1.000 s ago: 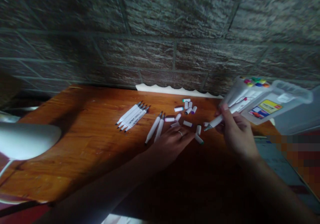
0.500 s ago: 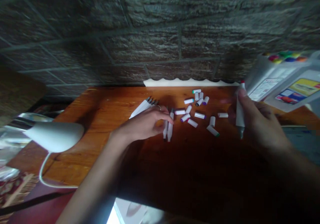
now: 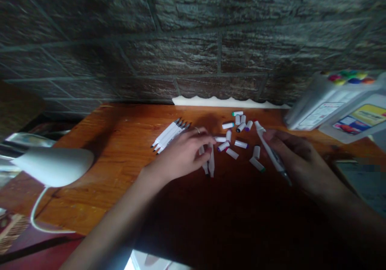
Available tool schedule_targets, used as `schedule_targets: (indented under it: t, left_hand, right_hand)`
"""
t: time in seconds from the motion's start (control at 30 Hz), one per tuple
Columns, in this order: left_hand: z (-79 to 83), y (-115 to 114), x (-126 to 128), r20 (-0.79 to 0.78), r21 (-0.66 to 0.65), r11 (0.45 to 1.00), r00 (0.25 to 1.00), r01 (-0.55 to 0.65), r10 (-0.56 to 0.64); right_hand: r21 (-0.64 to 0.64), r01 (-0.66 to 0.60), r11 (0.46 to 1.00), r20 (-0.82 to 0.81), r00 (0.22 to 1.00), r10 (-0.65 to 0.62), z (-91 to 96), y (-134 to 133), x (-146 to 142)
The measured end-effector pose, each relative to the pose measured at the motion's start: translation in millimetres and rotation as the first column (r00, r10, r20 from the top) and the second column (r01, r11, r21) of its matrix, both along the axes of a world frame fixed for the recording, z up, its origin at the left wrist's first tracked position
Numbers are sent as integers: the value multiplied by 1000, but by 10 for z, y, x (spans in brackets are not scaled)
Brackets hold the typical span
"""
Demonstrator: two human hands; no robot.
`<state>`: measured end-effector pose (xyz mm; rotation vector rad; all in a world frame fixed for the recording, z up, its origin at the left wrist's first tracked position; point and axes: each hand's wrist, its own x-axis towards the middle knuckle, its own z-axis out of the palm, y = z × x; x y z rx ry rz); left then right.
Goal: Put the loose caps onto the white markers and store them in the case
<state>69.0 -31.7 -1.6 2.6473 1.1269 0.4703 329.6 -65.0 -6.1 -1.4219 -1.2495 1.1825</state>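
Note:
My left hand (image 3: 188,153) is over the table, thumb and index finger closed around two uncapped white markers (image 3: 212,164), partly hidden under its fingers. Beside it on the left, several uncapped white markers (image 3: 167,134) lie in a row, dark tips pointing to the back. My right hand (image 3: 297,157) grips another uncapped marker (image 3: 270,151), slanted, with its red end toward the wall and its grey nib end toward me. Between the hands, loose white caps with coloured ends (image 3: 240,144) are scattered on the wood.
At the right stand a clear case of coloured markers (image 3: 316,99) and its open lid with a label (image 3: 357,111). A white lamp (image 3: 60,165) with a cord is at the left. A brick wall (image 3: 187,53) and a wavy white strip (image 3: 223,102) edge the wooden table (image 3: 111,161).
My right hand has moved left and toward the caps, tilting its marker. The two markers at my left hand have shifted slightly nearer to me and spread at an angle.

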Motion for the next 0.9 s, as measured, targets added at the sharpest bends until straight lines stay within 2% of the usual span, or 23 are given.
schedule_targets:
  t: [0.07, 0.13, 0.27, 0.37, 0.47, 0.53, 0.63, 0.73, 0.9]
  left_hand:
    - [-66, 41, 62, 32, 118, 991, 998, -60, 56]
    - [-137, 91, 133, 8, 176, 982, 998, -61, 60]
    - [-226, 172, 235, -84, 137, 990, 996, -25, 37]
    - [-243, 179, 239, -118, 146, 989, 993, -4, 21]
    - [-252, 145, 201, -139, 211, 977, 988, -35, 65]
    - [-250, 116, 174, -99, 243, 966, 989, -86, 113]
    - [-223, 75, 156, 2, 189, 971, 989, -145, 147]
    - [-172, 37, 171, 80, 134, 982, 989, -131, 121]
    - [-121, -27, 203, 234, 138, 987, 971, -79, 45]
  right_hand:
    - [42, 13, 999, -27, 1000, -12, -9, 3, -33]
    - [94, 51, 994, -50, 998, -46, -21, 6, -48]
    - [169, 92, 981, -89, 993, -78, -10, -3, -41]
    - [192, 41, 981, -184, 983, -5, 27, -26, -34]
    - [211, -31, 977, -327, 940, 100, 45, -55, -25]
    - [215, -60, 975, -344, 930, 133, 41, -72, -16]
    - [241, -59, 969, -319, 938, 136, 34, -87, -9]
    - [256, -13, 967, -283, 955, 88, 51, -91, -21]
    - [260, 14, 966, -170, 985, 31, 65, -76, -60]
